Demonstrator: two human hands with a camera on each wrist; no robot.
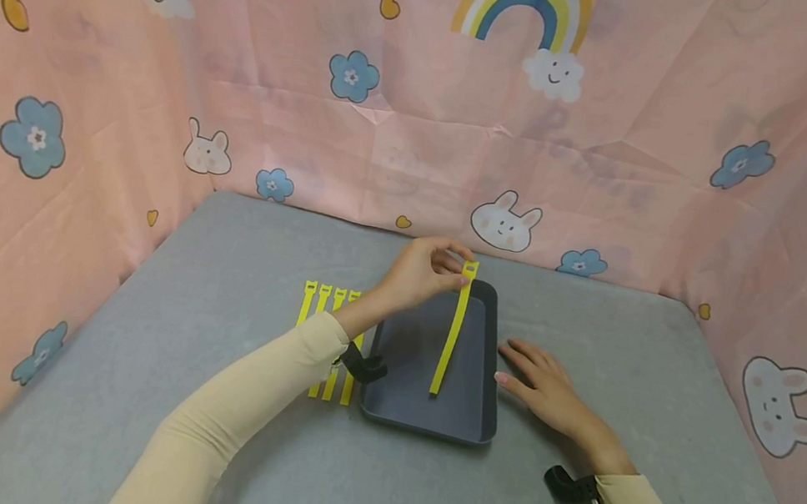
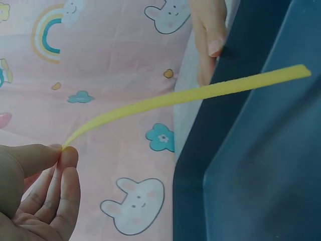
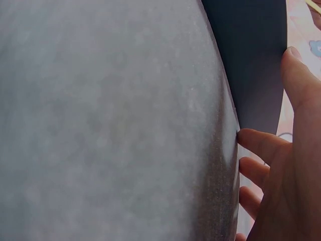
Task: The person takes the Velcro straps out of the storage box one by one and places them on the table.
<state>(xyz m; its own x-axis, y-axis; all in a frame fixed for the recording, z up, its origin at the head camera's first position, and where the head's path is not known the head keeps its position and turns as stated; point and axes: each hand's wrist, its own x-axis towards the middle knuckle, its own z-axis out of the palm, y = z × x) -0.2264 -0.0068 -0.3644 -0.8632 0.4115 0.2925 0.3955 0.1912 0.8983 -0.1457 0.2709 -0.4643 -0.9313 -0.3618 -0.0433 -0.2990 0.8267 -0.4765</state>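
Observation:
A yellow strap-type cable tie (image 1: 450, 333) with a slotted head hangs over a dark grey rectangular tray (image 1: 396, 398). My left hand (image 1: 417, 275) pinches it close to the head between thumb and fingertips. In the left wrist view the tie (image 2: 215, 90) curves away from the pinch, its free end over the tray. Beside the tray's right wall is my right hand (image 1: 546, 387), fingers spread and relaxed. The right wrist view shows that hand's thumb right at the tray's rim (image 3: 256, 65), with the other fingertips low by the table surface.
Several more yellow cable ties (image 1: 340, 299) lie in a parallel row left of the tray, partly covered by my left forearm. The grey table (image 1: 256, 469) is enclosed by a pink printed cloth (image 1: 416, 153) at the back and both sides.

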